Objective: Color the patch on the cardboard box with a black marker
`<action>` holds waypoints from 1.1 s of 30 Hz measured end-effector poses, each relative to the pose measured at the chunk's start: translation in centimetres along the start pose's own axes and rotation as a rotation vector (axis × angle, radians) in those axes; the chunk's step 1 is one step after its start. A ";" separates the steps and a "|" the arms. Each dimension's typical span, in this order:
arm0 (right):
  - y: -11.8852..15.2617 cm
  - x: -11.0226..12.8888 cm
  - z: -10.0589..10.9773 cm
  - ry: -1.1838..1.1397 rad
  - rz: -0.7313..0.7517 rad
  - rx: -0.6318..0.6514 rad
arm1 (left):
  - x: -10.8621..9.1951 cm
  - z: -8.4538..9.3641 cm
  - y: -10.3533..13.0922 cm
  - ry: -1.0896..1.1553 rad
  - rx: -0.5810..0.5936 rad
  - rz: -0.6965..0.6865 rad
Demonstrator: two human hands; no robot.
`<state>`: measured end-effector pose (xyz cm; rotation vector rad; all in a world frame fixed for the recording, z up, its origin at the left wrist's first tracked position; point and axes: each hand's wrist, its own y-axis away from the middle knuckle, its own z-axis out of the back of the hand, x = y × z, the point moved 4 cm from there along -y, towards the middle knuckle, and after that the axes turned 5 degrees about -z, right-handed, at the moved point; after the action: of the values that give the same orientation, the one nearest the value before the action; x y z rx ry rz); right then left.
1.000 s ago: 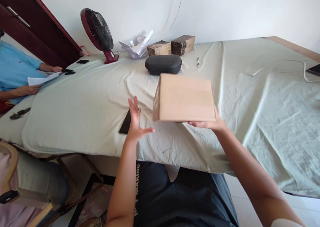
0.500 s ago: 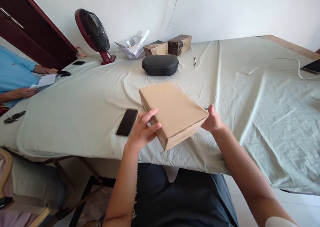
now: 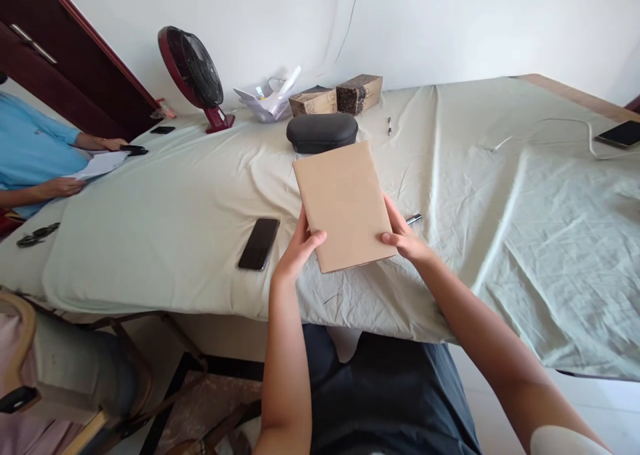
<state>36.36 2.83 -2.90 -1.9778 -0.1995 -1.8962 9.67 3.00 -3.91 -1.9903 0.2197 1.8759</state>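
Observation:
A plain brown cardboard box (image 3: 345, 205) is held up in front of me over the near side of the table, its broad face turned toward me. My left hand (image 3: 300, 245) grips its left edge, thumb on the face and fingers behind. On the opposite edge my right hand (image 3: 403, 235) is closed the same way, thumb near the lower right corner. Beside my right hand lies a dark pen-like thing (image 3: 414, 219), partly hidden. A black smartphone (image 3: 259, 243) rests on the cloth left of my left hand.
Behind the box sits a black zip case (image 3: 323, 132). Two patterned boxes (image 3: 360, 95), a clear basket (image 3: 267, 105) and a red fan (image 3: 195, 75) stand along the wall. A person in a blue shirt (image 3: 35, 148) holds papers at left. A cable and tablet (image 3: 620, 135) lie right.
The box has been turned and tilted so its broad face points at me. My left hand has shifted along its left edge, and my right thumb has come onto its face.

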 end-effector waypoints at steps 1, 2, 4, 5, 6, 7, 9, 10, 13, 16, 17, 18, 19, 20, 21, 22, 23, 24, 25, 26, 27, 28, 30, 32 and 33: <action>0.1 -0.2 -0.2 -0.001 0.004 0.021 | -0.3 -0.5 -0.4 0.007 -0.032 -0.030; 0.1 -0.3 -0.4 -0.006 0.014 0.032 | -0.5 -0.9 -0.6 0.026 -0.068 -0.059; 0.2 -0.6 -0.7 -0.027 0.041 0.029 | -0.7 -1.6 -0.5 0.093 -0.143 -0.097; 0.2 -0.7 -0.8 -0.037 0.053 0.029 | -0.6 -1.9 -0.3 0.125 -0.179 -0.102; 0.3 -0.8 -1.0 -0.047 0.061 0.030 | -0.5 -2.0 0.1 0.149 -0.215 -0.101; 0.3 -1.0 -1.1 -0.057 0.066 0.030 | -0.2 -2.1 0.5 0.165 -0.251 -0.100; 0.3 -1.2 -1.4 -0.076 0.072 0.036 | 0.4 -2.1 1.3 0.178 -0.302 -0.100; 0.3 -1.3 -1.5 -0.085 0.076 0.037 | 0.7 -2.0 1.6 0.180 -0.318 -0.103; 0.3 -1.4 -1.6 -0.096 0.078 0.044 | 1.4 -2.0 2.0 0.176 -0.336 -0.128; 0.5 -1.3 -1.9 -0.085 0.076 0.052 | 1.7 -1.9 2.1 0.152 -0.358 -0.163; 0.6 -1.3 -2.0 -0.084 0.075 0.050 | 1.7 -1.9 2.1 0.138 -0.372 -0.179; 0.7 -1.3 -2.2 -0.088 0.073 0.041 | 1.7 -1.8 2.2 0.121 -0.385 -0.195; 0.7 -1.4 -2.3 -0.099 0.071 0.024 | 1.6 -1.7 2.2 0.106 -0.393 -0.208; 0.8 -1.5 -2.3 -0.117 0.071 -0.007 | 1.6 -1.6 2.4 0.096 -0.397 -0.220; 0.8 -1.7 -2.3 -0.139 0.072 -0.050 | 1.5 -1.5 2.5 0.096 -0.391 -0.225; 0.8 -1.9 -2.4 -0.161 0.073 -0.098 | 1.5 -1.5 2.7 0.104 -0.378 -0.222; 0.8 -2.0 -2.4 -0.181 0.078 -0.146 | 1.5 -1.5 2.9 0.116 -0.363 -0.209; 0.9 -2.1 -2.4 -0.195 0.086 -0.188 | 1.5 -1.7 3.0 0.131 -0.348 -0.184; 0.9 -2.2 -2.6 -0.199 0.095 -0.223 | 1.6 -2.0 3.2 0.145 -0.339 -0.151; 0.9 -2.1 -2.7 -0.191 0.104 -0.248 | 1.6 -2.4 3.3 0.156 -0.335 -0.117; 0.9 -2.1 -2.9 -0.174 0.113 -0.264 | 1.6 -2.8 3.3 0.166 -0.343 -0.089; 0.9 -2.0 -3.1 -0.152 0.121 -0.272 | 1.5 -3.3 3.3 0.180 -0.364 -0.075; 0.7 -2.0 -3.3 -0.124 0.118 -0.264 | 1.4 -4.0 3.2 0.224 -0.436 -0.082; 0.5 -2.3 -3.1 -0.162 0.089 -0.236 | 1.2 -4.0 3.1 0.275 -0.522 -0.100; 0.3 -2.5 -2.9 -0.204 0.066 -0.227 | 1.2 -3.8 3.0 0.297 -0.555 -0.097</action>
<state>33.66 1.86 -5.35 -2.2990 0.0282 -1.7399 12.13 -1.02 -5.56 -2.5869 -0.3535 1.6959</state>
